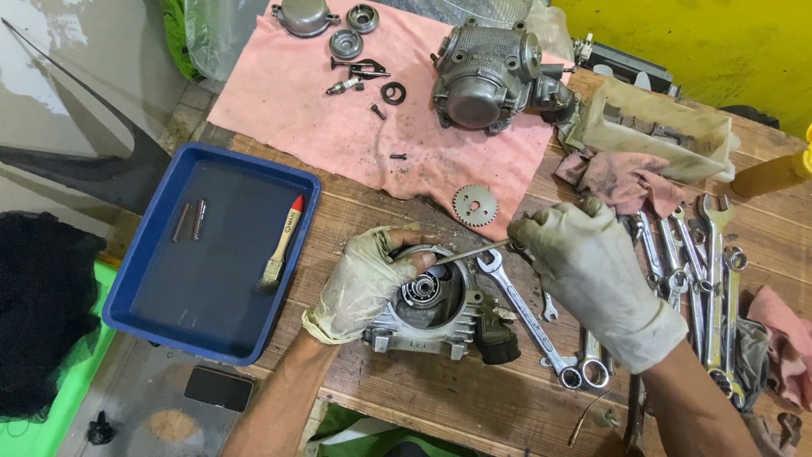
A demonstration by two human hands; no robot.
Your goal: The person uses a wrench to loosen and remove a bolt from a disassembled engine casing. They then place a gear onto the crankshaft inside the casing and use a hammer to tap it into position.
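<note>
— on the bench (440, 398), what's by the hands?
— left hand (365, 283) grip clamped round an engine casing (427, 317); right hand (588, 262) grip closed on a thin metal tool (469, 252) reaching into it.
— anything crowding them?
— spanners (694, 271) lie just right, a gear (474, 205) sits behind on a pink cloth (338, 127), a blue tray (211, 254) sits left.

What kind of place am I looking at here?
Likely a small engine repair bench: wrenches spread on a wooden table, an engine head on a pink cloth, a blue tray.

Wooden workbench (440, 398) carries pink cloth (338, 127), blue tray (211, 254), spanners (702, 279), engine casing (427, 313).
</note>
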